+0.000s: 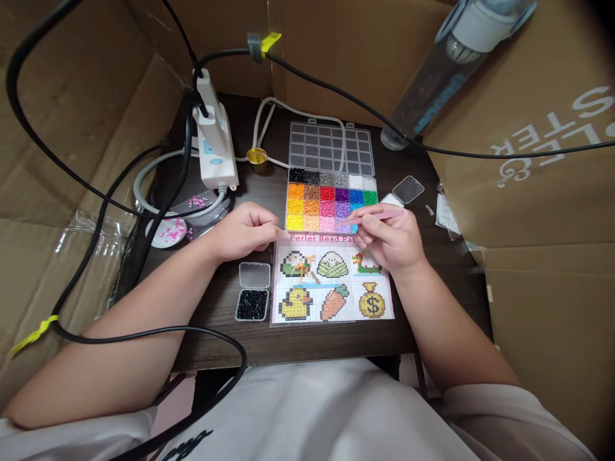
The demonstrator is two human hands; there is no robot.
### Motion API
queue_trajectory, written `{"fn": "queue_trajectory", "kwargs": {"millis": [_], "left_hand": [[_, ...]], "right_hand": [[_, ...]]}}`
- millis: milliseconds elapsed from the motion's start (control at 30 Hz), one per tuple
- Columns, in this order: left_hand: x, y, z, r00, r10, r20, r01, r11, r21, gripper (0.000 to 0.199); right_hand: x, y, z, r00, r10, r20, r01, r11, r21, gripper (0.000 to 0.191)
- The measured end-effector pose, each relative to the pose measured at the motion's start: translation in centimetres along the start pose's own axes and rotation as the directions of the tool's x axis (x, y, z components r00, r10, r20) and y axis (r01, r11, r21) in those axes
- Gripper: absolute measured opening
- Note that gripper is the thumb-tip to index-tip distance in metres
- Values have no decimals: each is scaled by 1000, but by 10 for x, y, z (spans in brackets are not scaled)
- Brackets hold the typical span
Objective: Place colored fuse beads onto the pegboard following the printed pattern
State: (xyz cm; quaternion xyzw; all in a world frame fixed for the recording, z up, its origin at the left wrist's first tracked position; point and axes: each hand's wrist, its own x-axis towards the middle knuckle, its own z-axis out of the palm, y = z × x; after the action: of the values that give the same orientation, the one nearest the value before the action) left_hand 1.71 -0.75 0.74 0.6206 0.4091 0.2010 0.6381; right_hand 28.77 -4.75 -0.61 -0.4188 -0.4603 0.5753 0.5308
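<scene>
My right hand is closed around a pair of pink tweezers, whose tips point left over the purple and pink cells of the bead box. Beads sorted by colour fill this box, and its clear lid lies open behind it. Closed at the box's front left corner is my left hand; whatever its fingertips pinch is too small to make out. Between my forearms lies a perler bead pattern sheet with a duck, a carrot and a money bag, under what looks like a clear pegboard.
A small open case of black beads sits left of the sheet. Behind my left hand are a white power strip, a gold cup and a round dish. A clear bottle stands back right. Black cables cross the view between cardboard walls.
</scene>
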Motion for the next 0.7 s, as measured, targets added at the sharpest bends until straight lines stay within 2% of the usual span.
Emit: {"fn": "queue_trajectory", "kwargs": {"millis": [200,267,333,400,467,500,567,633,700], "left_hand": [[-1,-1,0,1000,-2,-23,2,1000,9,46],[-1,-2,-1,1000,4,-22,-4,1000,-3,46],[0,-3,-3,1000,13,-22,-13,1000,-4,45],[0,-4,-4,1000,15,-23,-15,1000,18,45],[1,-4,-6,1000,9,-22,-8,999,44,45],[1,-4,-6,1000,4,-20,-3,999,52,45],[1,-5,-7,1000,-9,-18,10,999,52,45],[1,-7,-8,1000,-25,-18,25,999,38,44],[1,-8,-9,999,-36,-15,37,999,27,43]], "right_hand": [[2,-29,-8,989,-52,-136,60,997,56,22],[-9,-42,-13,979,-109,-172,112,994,8,22],[-29,-48,-13,954,-215,-208,191,973,-132,17],[-57,-44,-10,908,-336,-248,232,899,-370,8],[-84,-30,-4,875,-423,-238,206,767,-608,16],[-95,-20,-1,866,-466,-183,220,681,-698,22],[-112,1,4,823,-561,-87,284,540,-792,34],[-120,17,7,794,-605,-57,308,481,-821,40],[-122,27,8,785,-618,-42,305,444,-843,40]]}}
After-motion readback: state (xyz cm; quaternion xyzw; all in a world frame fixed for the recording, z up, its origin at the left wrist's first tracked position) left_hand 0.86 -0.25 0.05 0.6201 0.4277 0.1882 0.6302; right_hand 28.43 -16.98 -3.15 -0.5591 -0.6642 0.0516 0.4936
